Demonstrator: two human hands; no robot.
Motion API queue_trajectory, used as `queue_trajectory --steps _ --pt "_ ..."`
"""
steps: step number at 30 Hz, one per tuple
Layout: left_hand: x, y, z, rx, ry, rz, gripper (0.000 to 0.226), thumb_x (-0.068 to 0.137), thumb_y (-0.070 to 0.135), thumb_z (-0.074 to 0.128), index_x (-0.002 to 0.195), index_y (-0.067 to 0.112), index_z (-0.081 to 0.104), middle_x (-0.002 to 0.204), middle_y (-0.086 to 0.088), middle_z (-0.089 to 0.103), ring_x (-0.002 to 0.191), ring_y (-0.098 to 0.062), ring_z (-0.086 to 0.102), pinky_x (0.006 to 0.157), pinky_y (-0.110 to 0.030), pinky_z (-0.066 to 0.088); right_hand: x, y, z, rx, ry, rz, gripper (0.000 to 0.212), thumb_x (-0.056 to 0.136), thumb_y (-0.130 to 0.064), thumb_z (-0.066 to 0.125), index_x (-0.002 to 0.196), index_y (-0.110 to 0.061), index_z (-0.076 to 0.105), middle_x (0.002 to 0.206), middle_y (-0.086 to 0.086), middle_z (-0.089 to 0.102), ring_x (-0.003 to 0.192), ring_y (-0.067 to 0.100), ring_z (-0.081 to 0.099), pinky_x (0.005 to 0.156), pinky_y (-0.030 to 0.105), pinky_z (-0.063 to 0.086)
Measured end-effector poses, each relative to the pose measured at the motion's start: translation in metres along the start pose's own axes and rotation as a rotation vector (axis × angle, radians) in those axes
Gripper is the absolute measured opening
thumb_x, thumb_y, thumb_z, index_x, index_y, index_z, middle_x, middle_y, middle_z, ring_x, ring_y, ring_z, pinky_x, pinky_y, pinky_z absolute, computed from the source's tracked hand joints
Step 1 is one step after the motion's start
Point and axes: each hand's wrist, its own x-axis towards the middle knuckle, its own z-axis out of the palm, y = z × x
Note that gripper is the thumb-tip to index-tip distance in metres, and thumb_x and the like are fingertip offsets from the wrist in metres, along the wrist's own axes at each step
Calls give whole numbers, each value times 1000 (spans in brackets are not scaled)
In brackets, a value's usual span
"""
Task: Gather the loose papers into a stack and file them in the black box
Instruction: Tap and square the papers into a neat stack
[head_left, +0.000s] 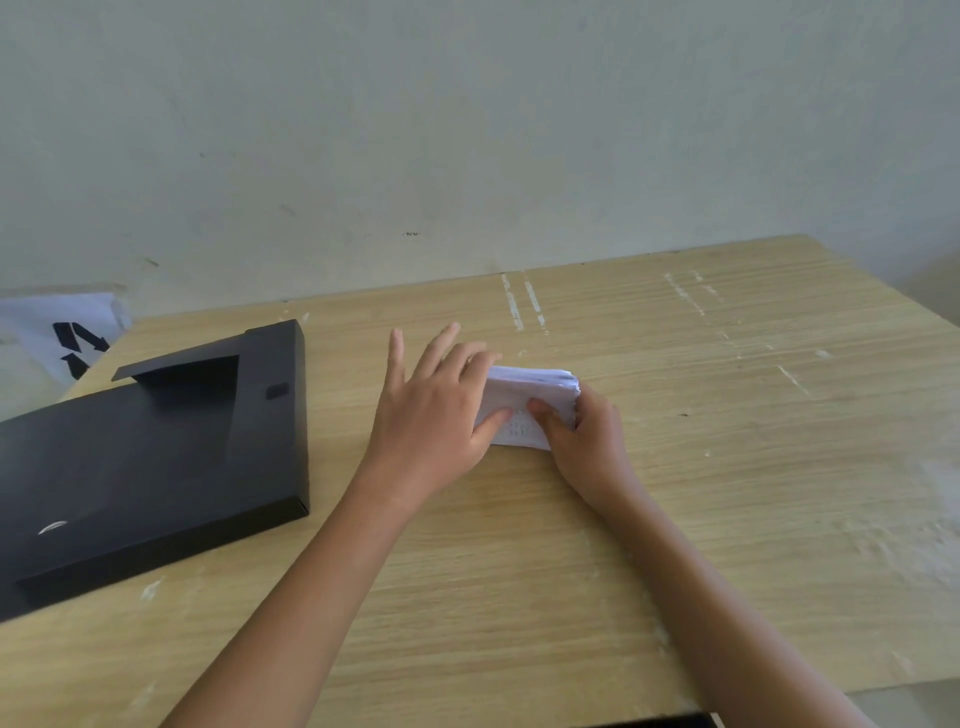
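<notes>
- Off at the left edge of the frame, a white bag (62, 332) with black marks sits beyond the table (727, 519) corner, apart from the work.
- Left of centre, the black box (156, 457) lies flat on the table with its lid down and only a small flap raised at its far end. Whether anything is inside cannot be seen.
- At centre, the left hand (431, 415) has fingers spread, its thumb pressed on the near face of the stack of papers (524, 400) while the fingers reach over the left end.
- Just right of centre, the right hand (582, 436) is closed on the stack's right end, thumb on top.
- Long axis of the stack runs roughly left to right. The box lies to its left, well apart, nearer the left hand, so filing likely means opening the lid first.
</notes>
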Motion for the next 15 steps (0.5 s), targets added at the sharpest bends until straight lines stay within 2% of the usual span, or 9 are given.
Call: queue_trajectory --steps 1,3,5,6,8,9,11,13,15 --pt "3 1 -3 -10 38 43 40 93 45 63 125 21 62 131 4 64 138 -25 50 115 -52 33 1 -4 -2 -1 -15 3 30 89 -2 70 80 -30 62 60 -32 64 56 -13 56 54 6 38" --pt "8 1 -11 -138 64 29 18 92 31 67 108 22 62 98 7 67 104 -26 65 86 -39 45 6 -14 -8 -13 -35 -16 33 87 -8 72 77 -37 62 61 -23 66 55 -5 55 52 12 37" --pt "10 0 -13 -426 23 -155 12 95 23 64 104 26 57 81 11 63 78 -24 63 66 -36 45 15 -30 -16 -19 -12 -39 22 83 -18 78 82 -35 64 63 -7 67 55 9 55 51 27 42" --pt "10 0 -10 -611 36 -266 13 95 20 64 103 28 57 82 12 65 77 -21 62 65 -35 47 19 -37 -19 2 15 -46 22 80 -24 81 89 -34 64 66 -1 70 57 15 57 51 30 44" --pt "4 5 1 -945 151 -444 16 95 13 63 101 28 61 87 12 69 78 -11 63 66 -28 48 22 -46 -23 93 55 -34 39 75 -33 86 106 -32 63 80 2 73 69 12 66 59 27 52" --pt "2 10 8 -1079 213 -510 15 95 10 63 100 25 63 89 11 71 78 -8 63 66 -25 48 22 -48 -23 156 33 -6 49 73 -35 87 114 -30 61 90 1 73 79 12 70 66 26 58" --pt "-3 22 19 -1298 278 -621 11 97 9 63 102 19 66 93 3 74 79 -7 66 69 -23 52 19 -45 -20 290 -81 89 60 74 -32 87 125 -24 57 106 3 73 95 16 73 77 37 62" --pt "-8 33 29 -1433 301 -693 14 100 9 61 105 21 66 97 3 75 84 -5 69 72 -20 54 14 -37 -14 348 -167 174 49 81 -25 83 124 -18 60 110 6 74 97 21 75 78 45 63" --pt "-13 40 37 -1463 315 -717 17 102 12 58 111 24 64 102 4 75 90 -4 70 75 -17 52 8 -30 -7 235 -182 176 23 87 -21 77 108 -15 70 98 9 77 87 23 76 74 49 62"
